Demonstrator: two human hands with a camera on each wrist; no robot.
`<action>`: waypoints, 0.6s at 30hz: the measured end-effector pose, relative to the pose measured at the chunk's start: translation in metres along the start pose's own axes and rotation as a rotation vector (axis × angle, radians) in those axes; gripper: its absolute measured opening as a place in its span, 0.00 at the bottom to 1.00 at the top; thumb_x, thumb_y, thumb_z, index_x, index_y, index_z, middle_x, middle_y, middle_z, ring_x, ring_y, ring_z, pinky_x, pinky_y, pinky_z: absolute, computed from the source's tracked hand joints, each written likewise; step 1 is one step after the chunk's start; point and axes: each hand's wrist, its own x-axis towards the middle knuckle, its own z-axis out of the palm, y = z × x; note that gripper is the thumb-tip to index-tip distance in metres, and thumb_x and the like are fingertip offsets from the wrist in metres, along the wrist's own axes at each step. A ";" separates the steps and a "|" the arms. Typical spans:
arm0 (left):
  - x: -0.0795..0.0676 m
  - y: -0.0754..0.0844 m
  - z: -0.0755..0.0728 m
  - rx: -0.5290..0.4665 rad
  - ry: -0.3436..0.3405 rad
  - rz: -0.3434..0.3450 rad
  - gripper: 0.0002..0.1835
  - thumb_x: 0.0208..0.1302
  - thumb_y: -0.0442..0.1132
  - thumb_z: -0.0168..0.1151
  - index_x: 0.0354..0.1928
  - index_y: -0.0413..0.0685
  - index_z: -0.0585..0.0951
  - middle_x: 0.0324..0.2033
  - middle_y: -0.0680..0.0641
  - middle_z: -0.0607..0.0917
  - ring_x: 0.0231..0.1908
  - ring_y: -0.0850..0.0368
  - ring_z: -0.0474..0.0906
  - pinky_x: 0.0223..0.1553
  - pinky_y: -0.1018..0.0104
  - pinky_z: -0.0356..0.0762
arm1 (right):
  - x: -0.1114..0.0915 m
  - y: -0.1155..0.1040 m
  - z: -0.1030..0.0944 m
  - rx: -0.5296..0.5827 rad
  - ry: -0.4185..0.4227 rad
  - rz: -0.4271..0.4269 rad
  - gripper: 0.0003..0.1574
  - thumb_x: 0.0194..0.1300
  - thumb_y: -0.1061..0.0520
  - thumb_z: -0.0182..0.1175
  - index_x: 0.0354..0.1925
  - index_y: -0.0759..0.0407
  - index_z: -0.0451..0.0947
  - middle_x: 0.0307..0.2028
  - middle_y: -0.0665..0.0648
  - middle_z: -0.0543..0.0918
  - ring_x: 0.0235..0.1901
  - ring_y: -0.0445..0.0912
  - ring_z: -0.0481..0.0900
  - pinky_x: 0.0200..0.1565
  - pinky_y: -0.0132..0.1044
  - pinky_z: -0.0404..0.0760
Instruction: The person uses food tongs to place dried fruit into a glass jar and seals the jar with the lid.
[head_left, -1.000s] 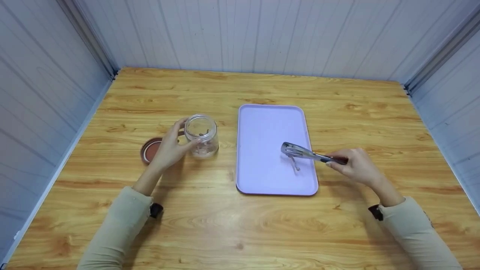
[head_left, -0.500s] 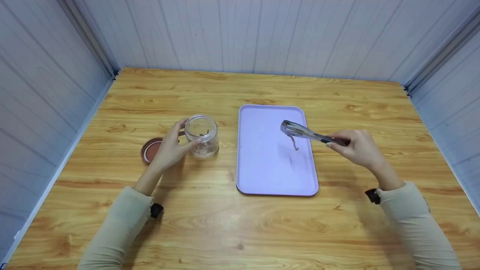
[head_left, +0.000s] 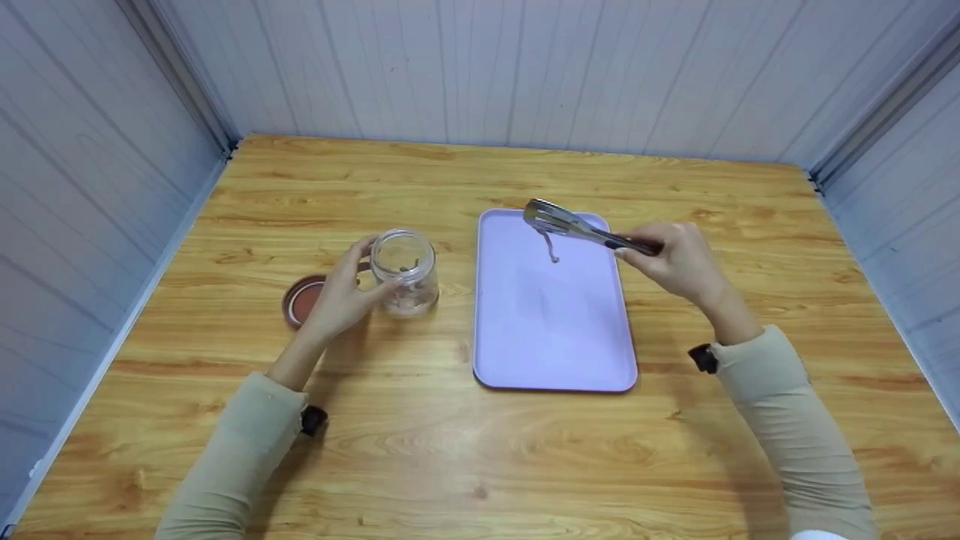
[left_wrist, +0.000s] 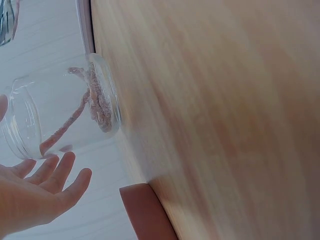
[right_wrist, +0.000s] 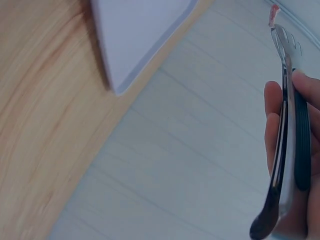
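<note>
Head view: the right grip (head_left: 679,261) was closed round tongs (head_left: 574,223) — a brown strip (head_left: 551,249) hung from them over the lilac tray (head_left: 555,345) — while the left grip (head_left: 346,292) curved round a clear upright jar (head_left: 416,297) on the surface (head_left: 450,465).

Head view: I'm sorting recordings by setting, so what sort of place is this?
Probably a work booth: panelled walls line the far side and both ends of a wood-grain table, with grey strips at the corners.

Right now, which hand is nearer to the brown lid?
Left. The left hand grips the jar just beside the lid; the right hand holds the tongs beyond the tray, much farther from it.
</note>
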 end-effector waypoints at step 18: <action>0.007 -0.020 0.002 0.018 0.005 0.007 0.40 0.52 0.50 0.63 0.63 0.42 0.58 0.56 0.40 0.65 0.55 0.48 0.60 0.54 0.52 0.60 | 0.043 -0.035 0.056 0.121 0.013 -0.116 0.11 0.54 0.58 0.63 0.37 0.61 0.82 0.27 0.54 0.81 0.18 0.38 0.67 0.18 0.32 0.65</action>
